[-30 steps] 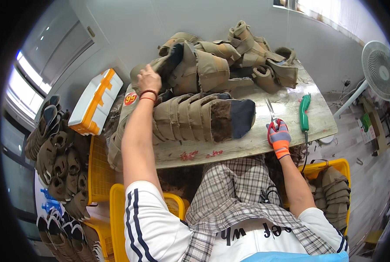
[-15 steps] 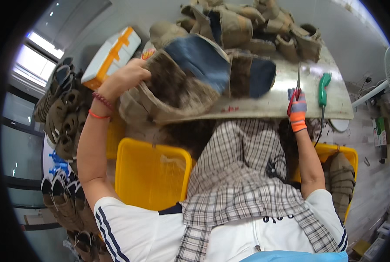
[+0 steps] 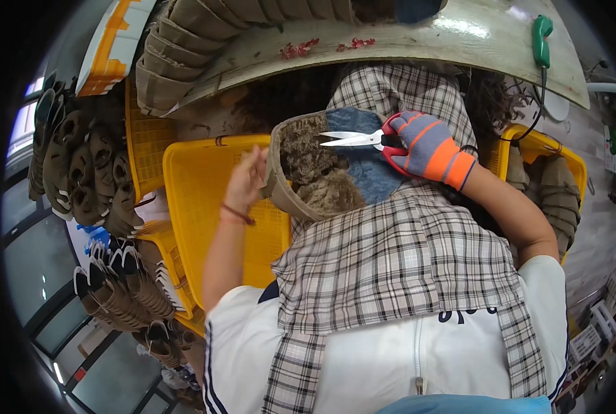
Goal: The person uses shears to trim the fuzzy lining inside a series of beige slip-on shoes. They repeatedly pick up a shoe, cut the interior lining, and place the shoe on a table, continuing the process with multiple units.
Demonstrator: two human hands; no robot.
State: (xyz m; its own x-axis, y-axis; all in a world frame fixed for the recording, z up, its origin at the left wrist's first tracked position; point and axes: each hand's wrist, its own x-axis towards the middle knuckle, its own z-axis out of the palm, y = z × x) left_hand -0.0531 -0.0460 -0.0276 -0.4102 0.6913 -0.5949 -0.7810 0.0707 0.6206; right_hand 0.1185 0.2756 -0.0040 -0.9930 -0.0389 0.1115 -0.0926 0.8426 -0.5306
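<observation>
Gripped at its tan rim by the bare left hand [image 3: 247,181], the fleece-lined shoe piece [image 3: 325,169] sits on the plaid apron in the lap, below the bench [image 3: 418,41] edge and beside the yellow crate [image 3: 204,200]. The gloved right hand [image 3: 428,146] has its fingers closed through the red handles of the scissors [image 3: 359,139], whose blades lie nearly shut over the lining. To trim cleanly, I would judge it best to keep the rim pulled taut and snip only loose fibres — blade tips angled away from the left fingers — rather than bite into the blue fabric.
</observation>
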